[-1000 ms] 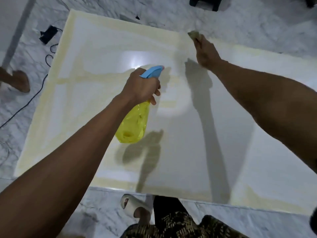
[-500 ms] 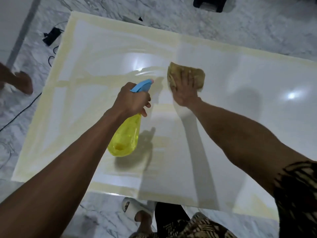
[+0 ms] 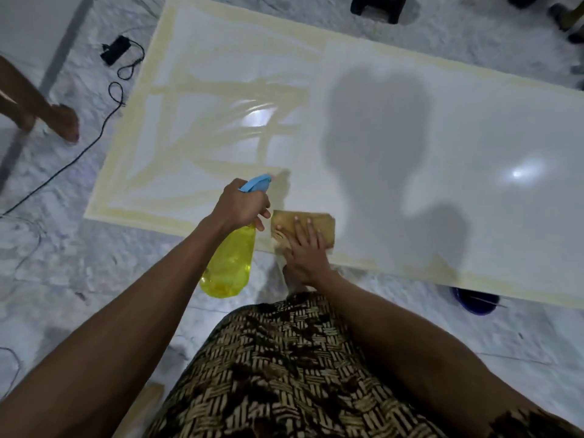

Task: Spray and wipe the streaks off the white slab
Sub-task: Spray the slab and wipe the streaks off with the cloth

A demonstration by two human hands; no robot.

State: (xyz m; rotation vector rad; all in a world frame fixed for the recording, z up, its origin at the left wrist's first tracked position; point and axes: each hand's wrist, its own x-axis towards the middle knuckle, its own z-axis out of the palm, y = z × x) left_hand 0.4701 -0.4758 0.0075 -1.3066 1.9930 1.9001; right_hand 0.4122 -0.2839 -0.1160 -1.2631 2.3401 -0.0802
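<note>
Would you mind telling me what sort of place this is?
Probably an indoor room at home, with the work done at floor level: the white slab lies low over a marble-patterned floor, a power adapter trails its cable, and a barefoot bystander stands nearby.

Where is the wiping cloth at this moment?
In the head view the tan cloth lies at the near edge of the white slab, pressed flat under the right hand, just right of the yellow spray bottle in the left hand.

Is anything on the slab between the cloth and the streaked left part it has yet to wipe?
Nothing visible lies on the white slab there. The left hand holds the yellow spray bottle just left of the tan cloth under the right hand.
</note>
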